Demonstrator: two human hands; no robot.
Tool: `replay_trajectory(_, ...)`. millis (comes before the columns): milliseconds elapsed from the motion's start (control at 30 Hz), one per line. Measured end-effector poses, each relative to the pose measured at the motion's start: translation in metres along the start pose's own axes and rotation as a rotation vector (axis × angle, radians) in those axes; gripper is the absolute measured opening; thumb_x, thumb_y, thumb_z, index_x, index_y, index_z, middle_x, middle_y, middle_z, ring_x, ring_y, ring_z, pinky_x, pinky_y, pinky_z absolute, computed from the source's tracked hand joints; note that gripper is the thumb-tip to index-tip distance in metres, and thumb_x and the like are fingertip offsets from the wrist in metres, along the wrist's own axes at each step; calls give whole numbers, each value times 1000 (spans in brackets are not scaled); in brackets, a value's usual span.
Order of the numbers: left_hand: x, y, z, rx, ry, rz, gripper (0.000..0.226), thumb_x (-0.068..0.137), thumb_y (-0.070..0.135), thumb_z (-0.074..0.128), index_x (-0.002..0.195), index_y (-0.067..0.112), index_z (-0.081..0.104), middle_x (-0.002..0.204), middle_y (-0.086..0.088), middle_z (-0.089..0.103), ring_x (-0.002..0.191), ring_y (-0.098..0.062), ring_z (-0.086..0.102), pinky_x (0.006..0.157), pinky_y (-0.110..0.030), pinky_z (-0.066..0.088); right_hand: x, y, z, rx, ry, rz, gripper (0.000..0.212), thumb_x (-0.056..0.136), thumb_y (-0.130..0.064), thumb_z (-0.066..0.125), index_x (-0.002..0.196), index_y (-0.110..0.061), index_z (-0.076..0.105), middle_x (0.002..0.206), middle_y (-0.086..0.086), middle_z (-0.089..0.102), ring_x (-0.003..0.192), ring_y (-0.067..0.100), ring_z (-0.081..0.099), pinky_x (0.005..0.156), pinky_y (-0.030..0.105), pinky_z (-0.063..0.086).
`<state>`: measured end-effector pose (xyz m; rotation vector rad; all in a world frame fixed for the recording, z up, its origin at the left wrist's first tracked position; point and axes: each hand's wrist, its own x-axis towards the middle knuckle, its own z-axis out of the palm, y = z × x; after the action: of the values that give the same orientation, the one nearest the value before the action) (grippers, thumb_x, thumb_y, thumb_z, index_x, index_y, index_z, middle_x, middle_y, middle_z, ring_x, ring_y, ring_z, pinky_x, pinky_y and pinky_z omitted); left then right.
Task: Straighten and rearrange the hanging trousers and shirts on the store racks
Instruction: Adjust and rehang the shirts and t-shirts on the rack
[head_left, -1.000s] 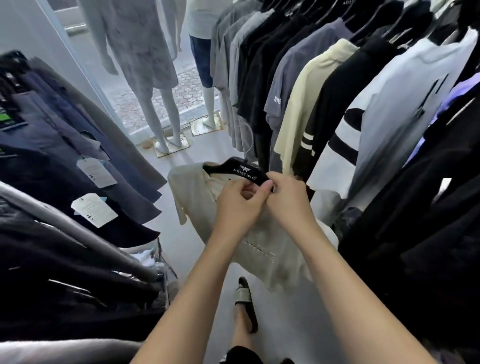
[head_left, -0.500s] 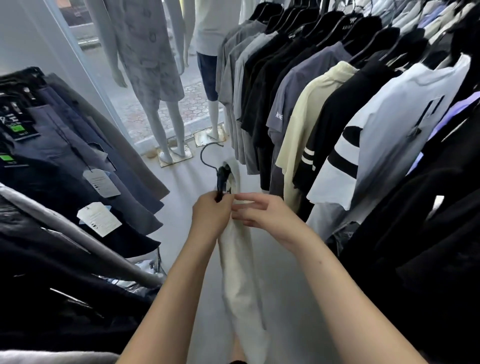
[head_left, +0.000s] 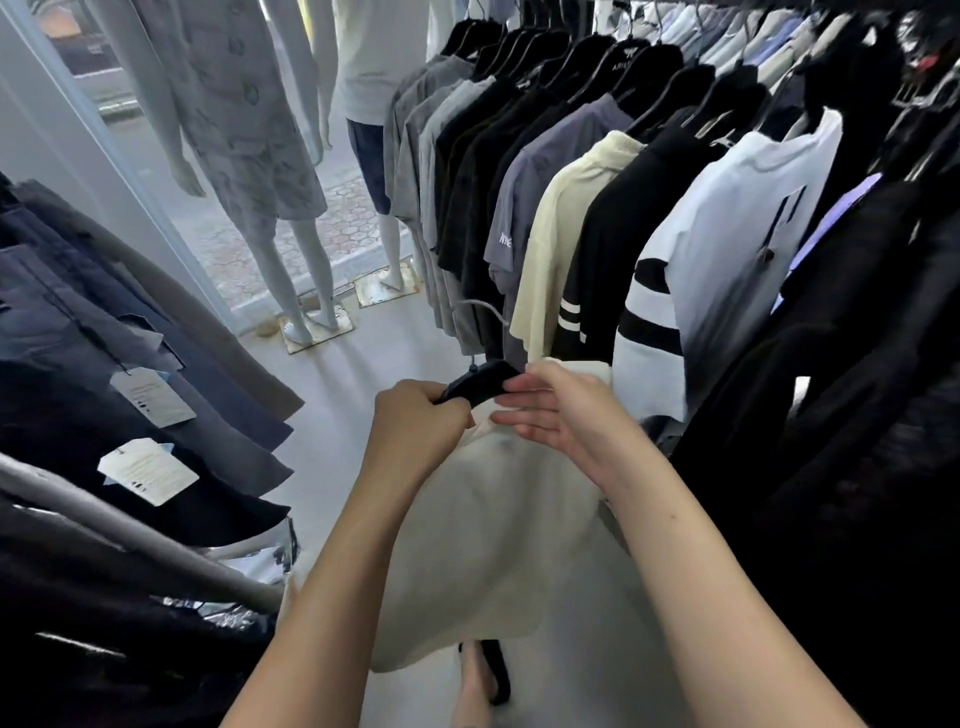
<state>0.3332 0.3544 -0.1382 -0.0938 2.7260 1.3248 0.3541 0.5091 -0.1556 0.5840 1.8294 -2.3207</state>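
Scene: A person stands in a store aisle between two racks, holding one cream shirt (head_left: 483, 530) on a black hanger (head_left: 480, 385) at the centre of the view.

Left grip: The left hand (head_left: 418, 415) is curled tight round the near arm of the hanger and carries its weight.

Right grip: The right hand (head_left: 558, 410) lies with fingers nearly straight, its fingertips (head_left: 511, 387) touching the hanger's far end and the shirt's shoulder; it clasps nothing.

What changed: Half a second ago the shirt hung edge-on, a narrow strip below the hands; now it is turned broadside, its cloth spread wide beneath both wrists. The hanger's wire hook (head_left: 480, 306) has swung from 11 o'clock of the hands to 12 o'clock, toward the shirts.

Where the shirt is: Off the rack, in mid-aisle, just beside the cream tee (head_left: 561, 228) and the striped white top (head_left: 727, 249) that hang at 1 o'clock.

What it means: The shoulders look squared on the hanger, so the straightening of this piece seems nearly done. The likely next step is lifting the hook to the shirt rail (head_left: 779, 2) at 1 o'clock, where a gap must be found among close-packed hangers.

Risk: The loose right hand gives little hold; the cloth could slip off the far arm as it rises.

Left of frame: Dark trousers (head_left: 135, 322) with paper tags (head_left: 150, 389) hang at 9 o'clock; two mannequins (head_left: 260, 130) stand by the window at 11 o'clock.
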Motion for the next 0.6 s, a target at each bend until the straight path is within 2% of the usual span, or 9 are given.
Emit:
replay_trajectory(167, -2, 31, 9, 79, -45, 121, 16, 74, 13, 59, 66, 11, 73, 53, 1, 56, 45, -7, 47, 43, -15, 34, -14, -16, -29, 25, 66, -55, 28, 98, -25, 52, 90, -2, 67, 93, 19, 75, 88, 29, 74, 74, 30, 54)
replay_trajectory(267, -3, 56, 16, 134, -73, 207, 17, 76, 16, 58, 75, 6, 71, 72, -13, 65, 53, -13, 48, 47, -21, 35, -22, -31, -43, 53, 120, -96, 27, 98, -23, 53, 86, -3, 66, 90, 18, 75, 84, 28, 74, 71, 28, 54)
replay_trajectory(333, -1, 70, 21, 138, -86, 255, 19, 77, 17, 56, 78, 5, 71, 75, -15, 66, 54, -15, 48, 47, -22, 35, -29, -43, -50, 33, 158, -112, 26, 97, -23, 54, 83, -5, 66, 86, 16, 76, 77, 24, 74, 68, 28, 53)
replay_trajectory(367, 0, 77, 24, 139, -91, 278, 21, 79, 18, 55, 79, 4, 70, 73, -16, 66, 54, -15, 48, 47, -23, 35, -31, -49, -55, -33, 217, -133, 26, 95, -24, 55, 80, -7, 67, 83, 13, 76, 73, 21, 74, 66, 28, 52)
replay_trajectory(433, 3, 87, 28, 145, -105, 313, 24, 81, 19, 52, 81, 3, 69, 69, -14, 62, 54, -16, 48, 48, -24, 36, -30, -62, -70, -279, 497, -237, 25, 92, -28, 55, 79, -10, 67, 81, 3, 75, 72, 13, 69, 64, 25, 46)
replay_trajectory(500, 10, 94, 32, 158, -124, 330, 25, 81, 18, 50, 81, 0, 67, 64, -10, 55, 53, -16, 45, 48, -25, 34, -28, -79, -86, -460, 802, -377, 25, 91, -32, 52, 101, -12, 63, 104, 0, 67, 91, 15, 58, 75, 25, 41)
replay_trajectory(533, 14, 97, 33, 162, -136, 333, 25, 79, 17, 49, 80, -2, 66, 62, -8, 52, 53, -17, 43, 48, -25, 33, -24, -86, -93, -493, 836, -399, 32, 92, -32, 50, 116, -11, 56, 118, 4, 57, 102, 18, 53, 82, 27, 39)
replay_trajectory(600, 24, 104, 36, 180, -166, 345, 22, 76, 12, 50, 77, -4, 64, 62, -8, 50, 54, -18, 43, 49, -26, 32, -8, -103, -104, -546, 761, -282, 46, 96, -31, 44, 136, -9, 39, 133, 12, 44, 114, 29, 47, 90, 34, 38)
